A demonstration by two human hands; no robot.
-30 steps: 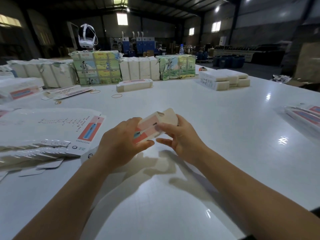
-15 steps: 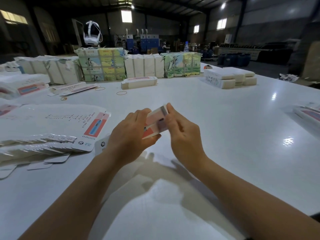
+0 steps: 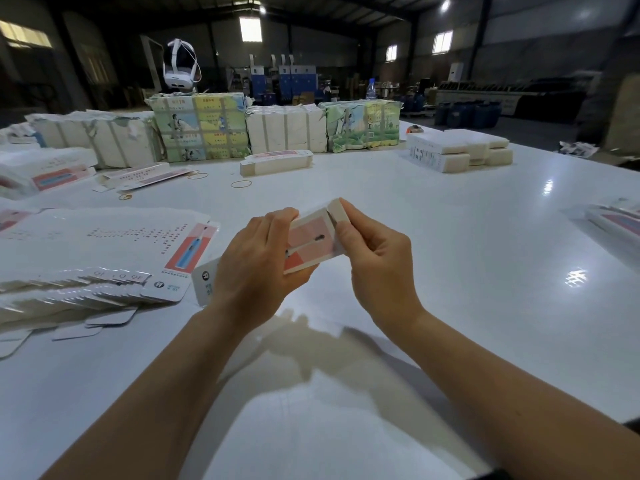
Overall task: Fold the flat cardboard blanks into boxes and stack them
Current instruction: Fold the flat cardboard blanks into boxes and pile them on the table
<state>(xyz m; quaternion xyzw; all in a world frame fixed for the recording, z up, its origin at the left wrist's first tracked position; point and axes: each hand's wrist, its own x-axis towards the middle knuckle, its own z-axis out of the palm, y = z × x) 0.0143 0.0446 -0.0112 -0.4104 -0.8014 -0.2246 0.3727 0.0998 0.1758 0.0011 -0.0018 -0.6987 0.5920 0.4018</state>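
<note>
Both hands hold one small box [image 3: 313, 242] up over the table [image 3: 450, 254], the left hand [image 3: 258, 263] wrapped round it and the right hand [image 3: 375, 252] pinching its end flap, so it looks half made, with many flat blanks [image 3: 86, 251] left and some stacks [image 3: 459, 150] farther off.

a circled "h"-like mark sits on the white tab of the top flat blank [image 3: 159, 285] and on the tab of the box [image 3: 206, 276] being held; other print on blanks and wrapped bundles [image 3: 201, 128] is too small to read.
</note>
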